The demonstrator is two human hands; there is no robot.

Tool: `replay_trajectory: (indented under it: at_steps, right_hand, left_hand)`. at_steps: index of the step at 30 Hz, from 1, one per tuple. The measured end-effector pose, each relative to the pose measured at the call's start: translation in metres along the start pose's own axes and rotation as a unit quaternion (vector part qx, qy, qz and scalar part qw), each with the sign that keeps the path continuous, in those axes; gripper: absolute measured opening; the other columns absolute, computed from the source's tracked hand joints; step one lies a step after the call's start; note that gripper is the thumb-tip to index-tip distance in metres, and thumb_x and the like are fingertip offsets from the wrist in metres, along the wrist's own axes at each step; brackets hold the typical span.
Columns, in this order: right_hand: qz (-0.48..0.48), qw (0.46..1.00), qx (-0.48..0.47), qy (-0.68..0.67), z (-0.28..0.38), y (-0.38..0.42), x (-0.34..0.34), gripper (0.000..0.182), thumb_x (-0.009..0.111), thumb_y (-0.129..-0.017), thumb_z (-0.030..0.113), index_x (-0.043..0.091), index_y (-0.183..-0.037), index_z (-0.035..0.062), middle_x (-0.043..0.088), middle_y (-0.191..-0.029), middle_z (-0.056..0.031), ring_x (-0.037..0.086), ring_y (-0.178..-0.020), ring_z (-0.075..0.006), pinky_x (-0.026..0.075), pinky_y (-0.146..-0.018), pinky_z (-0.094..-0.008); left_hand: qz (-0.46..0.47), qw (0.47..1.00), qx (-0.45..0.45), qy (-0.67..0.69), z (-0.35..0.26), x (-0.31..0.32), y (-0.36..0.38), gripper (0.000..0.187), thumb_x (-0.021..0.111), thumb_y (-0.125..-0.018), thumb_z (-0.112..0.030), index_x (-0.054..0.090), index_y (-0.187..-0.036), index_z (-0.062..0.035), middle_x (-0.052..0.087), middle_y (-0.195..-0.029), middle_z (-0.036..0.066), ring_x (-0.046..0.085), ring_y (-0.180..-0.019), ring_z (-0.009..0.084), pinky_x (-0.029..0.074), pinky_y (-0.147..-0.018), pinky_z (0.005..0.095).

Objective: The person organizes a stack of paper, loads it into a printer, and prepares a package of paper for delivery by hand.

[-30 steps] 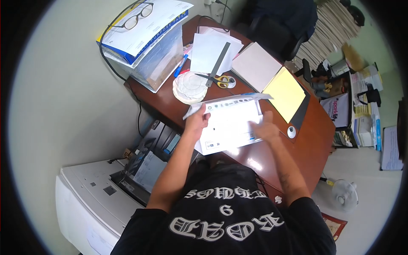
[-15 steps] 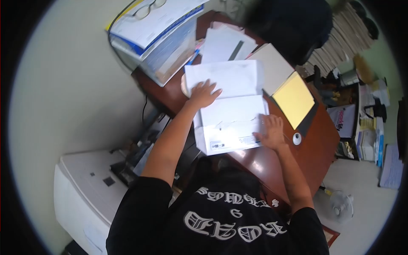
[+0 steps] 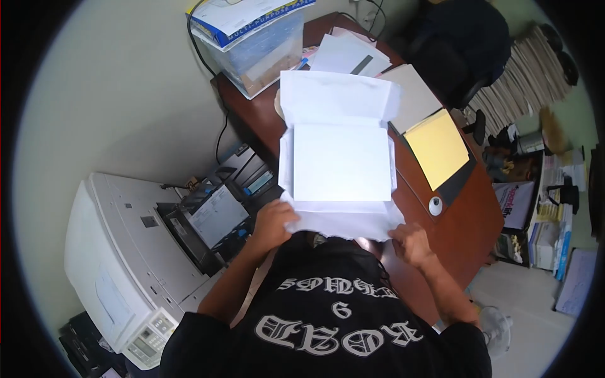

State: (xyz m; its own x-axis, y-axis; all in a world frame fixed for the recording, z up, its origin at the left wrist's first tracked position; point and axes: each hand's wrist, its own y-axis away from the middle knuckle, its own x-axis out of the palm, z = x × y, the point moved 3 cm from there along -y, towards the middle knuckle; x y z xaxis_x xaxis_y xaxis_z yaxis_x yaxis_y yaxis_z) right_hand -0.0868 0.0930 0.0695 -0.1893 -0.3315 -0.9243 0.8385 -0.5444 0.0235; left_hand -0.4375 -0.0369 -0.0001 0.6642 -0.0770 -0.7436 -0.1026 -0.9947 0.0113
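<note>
A white paper wrapper lies unfolded on the brown desk, with its flaps spread around a stack of blank white paper. My left hand is closed on the near left corner of the wrapper. At the near right corner, my right hand pinches the same wrapper's torn edge. The near flap stretches between both hands, close to my black shirt.
On the brown desk are a yellow paper pad, a white mouse, loose papers and a clear plastic box. A large printer stands left, a dark chair beyond the desk, a fan lower right.
Both hands have moved toward my body and now grip the near flap. That flap has been opened toward me, exposing the white stack. The view has shifted, showing more of the printer.
</note>
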Motion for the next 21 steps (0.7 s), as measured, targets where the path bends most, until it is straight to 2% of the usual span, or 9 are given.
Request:
replay_trajectory:
  at_steps: [3,5,7,10,13,14,16,18,21]
  right_hand:
    - [-0.023,0.998,-0.027,0.048,-0.017,0.036,0.038,0.016,0.065,-0.068,0.006,0.069,-0.084,0.0108,0.060,-0.074,-0.0029,0.059,-0.073,-0.0242,0.044,-0.068,-0.0399]
    - [-0.013,0.997,-0.028,0.069,-0.036,0.055,0.079,0.017,0.065,-0.068,0.008,0.070,-0.083,0.0130,0.062,-0.083,-0.0009,0.057,-0.083,-0.0217,0.042,-0.074,-0.0386]
    - [-0.056,0.997,-0.008,0.060,-0.040,0.060,0.075,0.016,0.064,-0.071,0.010,0.071,-0.085,0.0136,0.063,-0.084,-0.0008,0.057,-0.083,-0.0221,0.041,-0.074,-0.0387]
    - [-0.079,0.995,0.015,0.062,-0.043,0.083,0.078,0.015,0.062,-0.071,0.010,0.071,-0.083,0.0146,0.066,-0.093,0.0004,0.056,-0.085,-0.0225,0.040,-0.076,-0.0394]
    - [-0.082,0.994,0.036,0.063,-0.065,0.088,0.075,0.016,0.060,-0.069,0.008,0.071,-0.079,0.0146,0.067,-0.096,0.0026,0.055,-0.088,-0.0213,0.040,-0.077,-0.0407]
    - [-0.100,0.988,0.042,0.106,-0.075,0.091,0.069,0.021,0.063,-0.065,0.004,0.071,-0.079,0.0168,0.068,-0.096,0.0027,0.057,-0.088,-0.0223,0.042,-0.077,-0.0415]
    - [-0.041,0.978,0.136,0.151,-0.100,0.100,0.056,0.017,0.065,-0.068,0.006,0.072,-0.081,0.0151,0.068,-0.093,-0.0009,0.059,-0.088,-0.0248,0.044,-0.079,-0.0421]
    - [-0.076,0.975,0.188,0.093,-0.109,0.102,0.043,0.014,0.063,-0.072,0.008,0.071,-0.083,0.0110,0.067,-0.090,-0.0054,0.061,-0.086,-0.0273,0.046,-0.078,-0.0417]
    - [-0.172,0.955,0.241,-0.001,-0.094,0.079,0.020,0.014,0.061,-0.077,0.008,0.071,-0.087,0.0063,0.067,-0.087,-0.0112,0.064,-0.083,-0.0306,0.049,-0.076,-0.0417]
  left_hand:
    - [0.009,0.998,-0.025,-0.053,-0.015,0.045,0.050,0.042,0.069,-0.066,-0.012,0.069,-0.109,-0.0125,0.064,-0.114,0.003,0.056,-0.091,0.0255,0.040,-0.084,0.0391]
    - [0.002,0.994,-0.011,-0.109,-0.003,0.100,0.077,0.036,0.066,-0.070,-0.011,0.070,-0.106,-0.0127,0.062,-0.121,0.003,0.055,-0.094,0.0243,0.039,-0.086,0.0389]
    - [-0.010,0.990,-0.030,-0.141,-0.008,0.113,0.083,0.030,0.060,-0.078,-0.012,0.071,-0.106,-0.0133,0.059,-0.130,0.004,0.056,-0.098,0.0246,0.040,-0.086,0.0398]
    - [-0.031,0.988,-0.076,-0.130,-0.034,0.093,0.081,0.028,0.059,-0.080,-0.013,0.070,-0.106,-0.0130,0.063,-0.125,0.005,0.058,-0.099,0.0261,0.042,-0.084,0.0405]
    - [0.022,0.992,-0.044,-0.118,-0.033,0.089,0.070,0.025,0.057,-0.081,-0.013,0.070,-0.102,-0.0120,0.066,-0.116,0.005,0.060,-0.097,0.0275,0.044,-0.082,0.0423]
    - [0.035,0.992,-0.022,-0.117,-0.043,0.086,0.066,0.023,0.057,-0.081,-0.013,0.070,-0.100,-0.0117,0.067,-0.114,0.006,0.061,-0.096,0.0273,0.045,-0.082,0.0421]
    - [0.065,0.991,0.023,-0.111,-0.070,0.094,0.052,0.020,0.056,-0.082,-0.012,0.070,-0.096,-0.0112,0.068,-0.110,0.006,0.061,-0.094,0.0270,0.045,-0.081,0.0417]
    - [0.019,0.992,0.093,-0.078,-0.095,0.102,0.039,0.020,0.057,-0.080,-0.013,0.071,-0.094,-0.0106,0.068,-0.108,0.007,0.062,-0.092,0.0256,0.047,-0.079,0.0401]
    - [0.132,0.990,-0.001,-0.041,-0.122,0.082,0.022,0.022,0.065,-0.084,-0.027,0.071,-0.091,-0.0073,0.070,-0.098,0.009,0.064,-0.089,0.0284,0.049,-0.080,0.0410]
